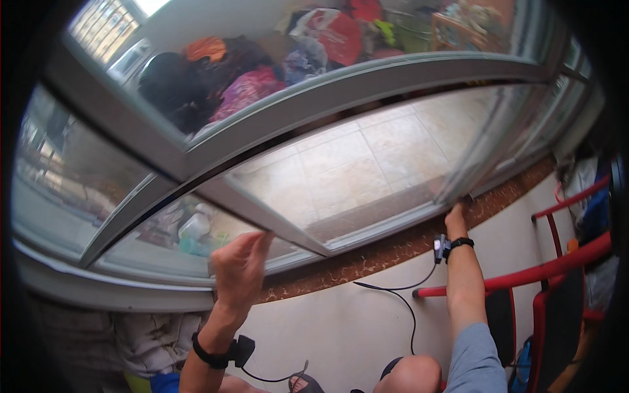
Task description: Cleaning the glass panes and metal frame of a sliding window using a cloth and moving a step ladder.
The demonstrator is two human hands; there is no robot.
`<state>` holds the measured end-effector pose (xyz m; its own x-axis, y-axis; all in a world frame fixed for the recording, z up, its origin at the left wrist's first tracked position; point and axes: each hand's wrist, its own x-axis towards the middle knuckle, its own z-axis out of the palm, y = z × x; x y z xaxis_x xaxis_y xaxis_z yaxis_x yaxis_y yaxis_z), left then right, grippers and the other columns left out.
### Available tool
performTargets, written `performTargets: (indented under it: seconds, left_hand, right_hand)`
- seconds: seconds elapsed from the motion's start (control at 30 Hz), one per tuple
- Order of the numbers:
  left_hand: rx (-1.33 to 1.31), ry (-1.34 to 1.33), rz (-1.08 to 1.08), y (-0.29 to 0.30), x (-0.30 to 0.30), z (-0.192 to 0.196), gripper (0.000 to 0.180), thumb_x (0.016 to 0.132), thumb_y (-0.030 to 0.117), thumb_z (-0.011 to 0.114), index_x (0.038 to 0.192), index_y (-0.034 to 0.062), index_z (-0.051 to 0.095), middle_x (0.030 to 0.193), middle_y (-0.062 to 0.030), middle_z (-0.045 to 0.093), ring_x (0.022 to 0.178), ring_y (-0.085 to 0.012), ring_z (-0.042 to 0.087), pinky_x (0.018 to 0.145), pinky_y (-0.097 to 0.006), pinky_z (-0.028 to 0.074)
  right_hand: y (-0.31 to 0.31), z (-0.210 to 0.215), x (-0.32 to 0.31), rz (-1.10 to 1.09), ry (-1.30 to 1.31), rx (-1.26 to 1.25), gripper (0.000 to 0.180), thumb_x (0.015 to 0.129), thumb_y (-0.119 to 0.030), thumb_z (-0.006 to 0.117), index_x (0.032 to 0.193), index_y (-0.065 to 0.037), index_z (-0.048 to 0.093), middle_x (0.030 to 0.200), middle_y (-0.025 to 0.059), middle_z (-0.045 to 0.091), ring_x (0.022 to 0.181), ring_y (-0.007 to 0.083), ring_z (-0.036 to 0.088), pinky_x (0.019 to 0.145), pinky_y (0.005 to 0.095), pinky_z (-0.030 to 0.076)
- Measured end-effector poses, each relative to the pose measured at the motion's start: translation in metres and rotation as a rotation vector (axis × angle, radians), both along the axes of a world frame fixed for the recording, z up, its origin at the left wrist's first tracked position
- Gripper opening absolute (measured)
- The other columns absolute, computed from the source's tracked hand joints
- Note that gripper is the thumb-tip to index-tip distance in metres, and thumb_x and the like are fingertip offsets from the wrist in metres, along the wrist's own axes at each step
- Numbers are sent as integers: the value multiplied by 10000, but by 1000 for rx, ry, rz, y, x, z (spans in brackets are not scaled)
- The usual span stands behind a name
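In front of me is a glass sliding door with grey metal frames (275,219). My left hand (239,268) is raised by the upright edge of a door panel, its fingertips pressed together near the frame. Whatever they may hold is too small or hidden to make out. My right hand (457,213) reaches down to the lower corner of the frame, just above the brown marbled sill (380,257). Its fingers are mostly hidden at the frame, so their grip does not show. Each wrist wears a black strap with a small device and cable.
Red-framed chairs (524,272) stand close to my right arm. A black cable (413,314) trails over the pale floor (367,327). Behind the glass are a tiled floor (367,154), heaped clothes and bags (249,92), and a bottle (194,229). Folded cloth (154,340) lies at lower left.
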<state>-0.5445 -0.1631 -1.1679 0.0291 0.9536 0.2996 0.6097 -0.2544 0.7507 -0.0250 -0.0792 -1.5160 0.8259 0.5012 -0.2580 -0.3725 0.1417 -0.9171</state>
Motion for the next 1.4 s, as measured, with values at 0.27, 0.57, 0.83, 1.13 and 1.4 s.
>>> performTargets:
  seconds: [0.27, 0.57, 0.83, 1.13, 1.4]
  left_hand:
    - [-82, 176, 23, -35, -29, 12, 284, 971, 228, 689, 1048, -44, 725, 803, -81, 735, 746, -107, 671, 663, -250, 531]
    - [-176, 97, -66, -57, -46, 11, 283, 934, 240, 679, 1001, -32, 721, 868, -222, 725, 742, -309, 740, 648, -349, 562]
    - [-172, 5, -107, -67, -65, 46, 233, 949, 149, 676, 1045, -59, 720, 893, -141, 754, 786, -155, 707, 721, -290, 578]
    - [-132, -88, -182, -67, -46, 49, 247, 952, 165, 681, 1079, -44, 716, 914, -140, 754, 836, -177, 721, 741, -289, 576]
    - [-124, -100, -97, -74, -73, 51, 223, 953, 151, 683, 1060, -39, 725, 880, -89, 742, 815, -125, 685, 736, -259, 548]
  right_hand:
    - [5, -8, -71, 103, 507, -292, 728, 951, -585, 450, 1549, -198, 300, 1576, 84, 350, 1410, 275, 365, 1069, 462, 416]
    - [-15, 26, -168, 115, 369, -136, 54, 944, -118, 578, 955, -108, 630, 736, -1, 604, 555, 137, 575, 489, 293, 507]
    - [-111, 343, -286, 327, -764, 623, 305, 1006, -105, 610, 1277, 4, 521, 1064, 27, 601, 883, 65, 580, 780, 223, 495]
    - [-47, 651, -395, -83, -1630, 1042, 167, 970, -71, 547, 1127, -14, 542, 872, 75, 563, 789, 204, 559, 764, 410, 497]
    - [-42, 465, -394, -85, -1844, 673, 432, 873, -145, 642, 1280, -3, 623, 1391, 159, 535, 1284, 334, 494, 1115, 463, 350]
